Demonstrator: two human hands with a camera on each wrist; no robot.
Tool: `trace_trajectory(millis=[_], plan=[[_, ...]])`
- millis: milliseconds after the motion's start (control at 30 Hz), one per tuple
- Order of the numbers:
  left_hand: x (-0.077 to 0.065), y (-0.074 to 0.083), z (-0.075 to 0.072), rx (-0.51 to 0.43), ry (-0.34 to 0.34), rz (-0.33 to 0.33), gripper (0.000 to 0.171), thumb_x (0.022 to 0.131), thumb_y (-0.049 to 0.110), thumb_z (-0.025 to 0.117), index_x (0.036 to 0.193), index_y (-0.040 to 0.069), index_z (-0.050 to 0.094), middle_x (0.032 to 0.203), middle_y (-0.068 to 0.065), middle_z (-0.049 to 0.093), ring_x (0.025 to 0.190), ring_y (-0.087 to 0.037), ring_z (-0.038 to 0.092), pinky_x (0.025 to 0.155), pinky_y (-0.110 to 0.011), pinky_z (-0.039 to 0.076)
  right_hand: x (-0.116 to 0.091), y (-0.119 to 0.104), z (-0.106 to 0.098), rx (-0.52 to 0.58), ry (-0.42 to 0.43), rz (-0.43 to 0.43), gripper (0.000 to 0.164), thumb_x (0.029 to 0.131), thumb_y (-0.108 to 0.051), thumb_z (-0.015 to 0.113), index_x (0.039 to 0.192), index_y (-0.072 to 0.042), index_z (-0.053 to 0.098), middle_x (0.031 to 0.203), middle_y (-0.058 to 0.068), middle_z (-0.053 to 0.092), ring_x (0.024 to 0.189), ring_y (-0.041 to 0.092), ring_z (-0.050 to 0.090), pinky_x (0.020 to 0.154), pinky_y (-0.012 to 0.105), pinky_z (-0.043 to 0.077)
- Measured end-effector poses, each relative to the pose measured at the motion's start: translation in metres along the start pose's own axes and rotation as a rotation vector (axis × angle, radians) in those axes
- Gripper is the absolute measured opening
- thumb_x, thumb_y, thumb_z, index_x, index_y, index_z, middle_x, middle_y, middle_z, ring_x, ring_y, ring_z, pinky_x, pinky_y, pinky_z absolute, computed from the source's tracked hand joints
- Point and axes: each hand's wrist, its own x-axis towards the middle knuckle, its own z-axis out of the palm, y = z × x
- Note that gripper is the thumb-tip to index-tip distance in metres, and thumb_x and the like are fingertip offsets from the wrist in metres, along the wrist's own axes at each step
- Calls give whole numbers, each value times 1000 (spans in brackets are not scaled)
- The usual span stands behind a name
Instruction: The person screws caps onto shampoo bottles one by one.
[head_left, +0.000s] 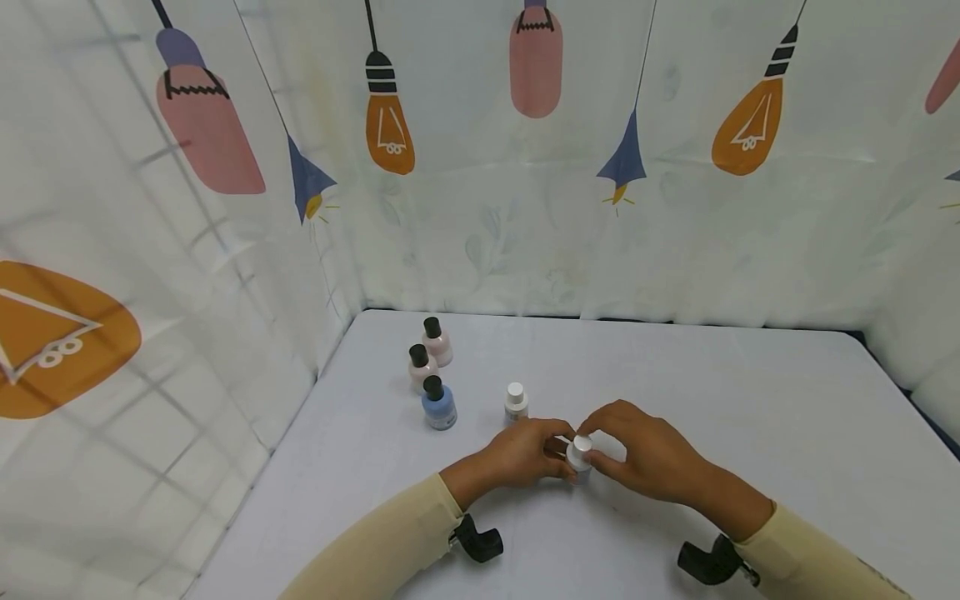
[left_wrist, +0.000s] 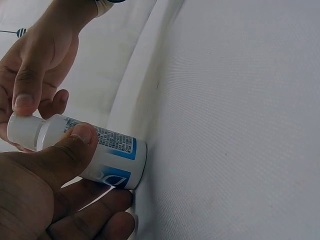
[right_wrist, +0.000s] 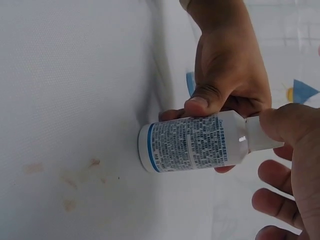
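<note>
A small white bottle (right_wrist: 187, 142) with a blue band and dense printed text stands upright on the white-covered table. Around its body my left hand (head_left: 525, 454) holds it, thumb on one side and fingers on the other. My right hand (head_left: 652, 454) pinches the white cap (left_wrist: 24, 131) between thumb and fingers; its other fingers are spread in the right wrist view. The cap sits on the bottle's neck. Just behind the left hand stands a second white bottle (head_left: 515, 402), its lower part hidden by that hand.
To the left stand a blue bottle (head_left: 439, 408) and two pale pink bottles, one nearer (head_left: 422, 373) and one farther (head_left: 438, 346), all with black caps. Faint brownish stains (right_wrist: 70, 182) mark the tablecloth. A printed curtain (head_left: 465, 225) hangs behind the table.
</note>
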Motion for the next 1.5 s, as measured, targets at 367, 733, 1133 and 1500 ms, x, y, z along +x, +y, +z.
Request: trace_trajectory(millis=[367, 733, 1133, 1500], plan=[[-1, 0, 0, -5, 0, 10, 46, 83, 17, 86, 125, 15, 67, 119, 5, 73, 101, 0, 68, 86, -19, 52, 0, 0, -1, 9, 14, -33, 40, 90, -26, 81, 126, -25, 66, 122, -13, 62, 111, 9, 61, 83, 34, 58], [1, -1, 0, 6, 1, 9, 40, 83, 18, 86, 119, 17, 68, 113, 4, 75, 99, 0, 69, 84, -19, 53, 1, -3, 2, -8, -11, 52, 32, 90, -38, 81, 116, -26, 67, 119, -9, 62, 108, 13, 64, 80, 35, 58], [2, -3, 1, 18, 5, 29, 41, 83, 19, 86, 119, 16, 68, 118, 4, 73, 102, -1, 69, 85, -18, 53, 2, 0, 1, -7, -25, 3, 29, 90, -25, 81, 116, -27, 70, 119, -13, 63, 114, 12, 61, 84, 36, 58], [2, -1, 0, 36, 4, 9, 40, 83, 20, 87, 119, 17, 68, 115, 5, 74, 100, -1, 69, 85, -20, 53, 2, -2, 2, -23, -10, 30, 26, 90, -33, 81, 113, -28, 69, 119, -10, 63, 110, 14, 63, 82, 37, 58]])
